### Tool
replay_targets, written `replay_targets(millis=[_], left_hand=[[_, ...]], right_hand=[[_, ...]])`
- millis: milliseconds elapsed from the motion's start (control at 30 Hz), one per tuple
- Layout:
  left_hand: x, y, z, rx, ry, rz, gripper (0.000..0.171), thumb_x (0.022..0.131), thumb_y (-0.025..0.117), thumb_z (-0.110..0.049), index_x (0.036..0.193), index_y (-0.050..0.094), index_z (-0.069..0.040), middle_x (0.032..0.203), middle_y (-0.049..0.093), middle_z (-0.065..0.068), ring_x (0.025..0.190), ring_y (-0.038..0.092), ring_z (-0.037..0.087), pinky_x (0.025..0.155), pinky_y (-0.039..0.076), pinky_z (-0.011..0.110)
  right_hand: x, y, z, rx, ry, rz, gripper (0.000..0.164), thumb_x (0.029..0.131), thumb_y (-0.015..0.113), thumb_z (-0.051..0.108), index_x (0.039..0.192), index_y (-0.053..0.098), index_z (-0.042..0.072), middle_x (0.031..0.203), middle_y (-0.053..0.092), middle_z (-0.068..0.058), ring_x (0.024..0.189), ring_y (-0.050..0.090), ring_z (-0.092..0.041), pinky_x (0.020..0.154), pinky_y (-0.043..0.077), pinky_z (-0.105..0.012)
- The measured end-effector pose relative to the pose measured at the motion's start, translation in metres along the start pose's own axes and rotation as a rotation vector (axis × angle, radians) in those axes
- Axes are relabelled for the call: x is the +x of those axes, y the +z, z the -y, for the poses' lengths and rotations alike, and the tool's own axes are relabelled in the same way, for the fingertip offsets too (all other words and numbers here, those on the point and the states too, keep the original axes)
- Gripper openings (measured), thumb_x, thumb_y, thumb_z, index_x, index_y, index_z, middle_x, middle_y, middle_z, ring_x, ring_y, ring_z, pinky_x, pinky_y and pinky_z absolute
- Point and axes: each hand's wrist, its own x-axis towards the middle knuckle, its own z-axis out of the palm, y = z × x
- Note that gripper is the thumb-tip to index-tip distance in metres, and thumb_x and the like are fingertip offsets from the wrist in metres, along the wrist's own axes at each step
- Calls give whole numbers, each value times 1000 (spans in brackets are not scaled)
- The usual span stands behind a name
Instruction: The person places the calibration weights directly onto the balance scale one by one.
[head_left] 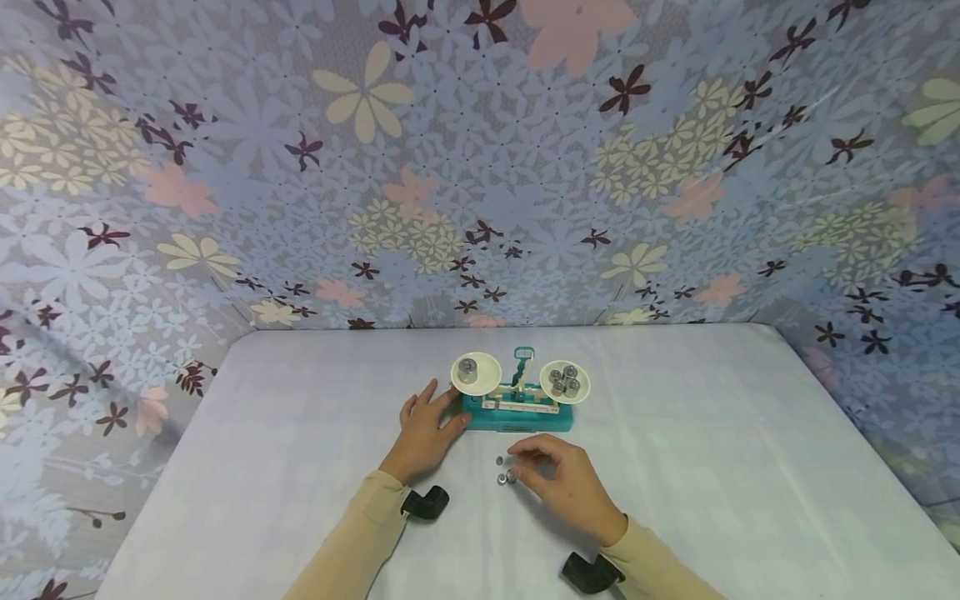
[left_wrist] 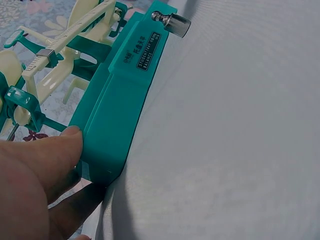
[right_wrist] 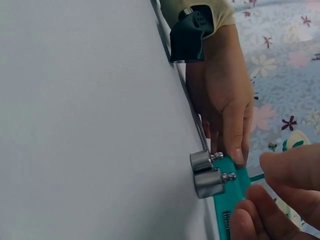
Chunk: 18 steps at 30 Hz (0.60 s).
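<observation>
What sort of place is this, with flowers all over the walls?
Maybe a small booth for science practice, though I can't be sure: flowery walls stand behind and beside a pale table, and a green balance stands on it.

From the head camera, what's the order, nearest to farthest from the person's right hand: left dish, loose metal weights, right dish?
1. Loose metal weights: just left of the right hand.
2. Right dish: ahead of it.
3. Left dish: ahead and leftward.

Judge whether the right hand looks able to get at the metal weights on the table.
Likely yes: the right hand is right beside the metal weights, with nothing visible blocking it. The left hand grips the teal balance base, clear of them.
</observation>
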Motion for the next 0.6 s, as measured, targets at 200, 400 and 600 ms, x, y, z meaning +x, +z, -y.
replay_targets(millis=[200, 400, 600], left_hand=[[0, -1, 0, -9, -6, 3, 53, 101, 59, -30, 147, 51, -4, 150, 50, 15, 150, 20, 40, 118, 7, 62], [1, 0, 1, -2, -7, 1, 53, 101, 58, -31, 147, 51, -3, 150, 50, 15, 150, 21, 40, 118, 7, 62], [0, 0, 0, 3, -7, 2, 53, 101, 58, -31, 146, 51, -3, 150, 50, 16, 150, 21, 40, 118, 7, 62]], right_hand=[[-1, 2, -5, 85, 55, 68, 18, 89, 77, 10, 107, 74, 9, 102, 73, 0, 86, 69, -13, 80, 57, -29], [-1, 3, -7, 128, 70, 92, 17, 90, 76, 11, 107, 74, 7, 103, 73, -2, 87, 68, -14, 80, 57, -28], [0, 3, -10, 88, 81, 105, 14, 89, 77, 10, 103, 75, 8, 100, 73, 0, 86, 68, -11, 80, 56, -27]])
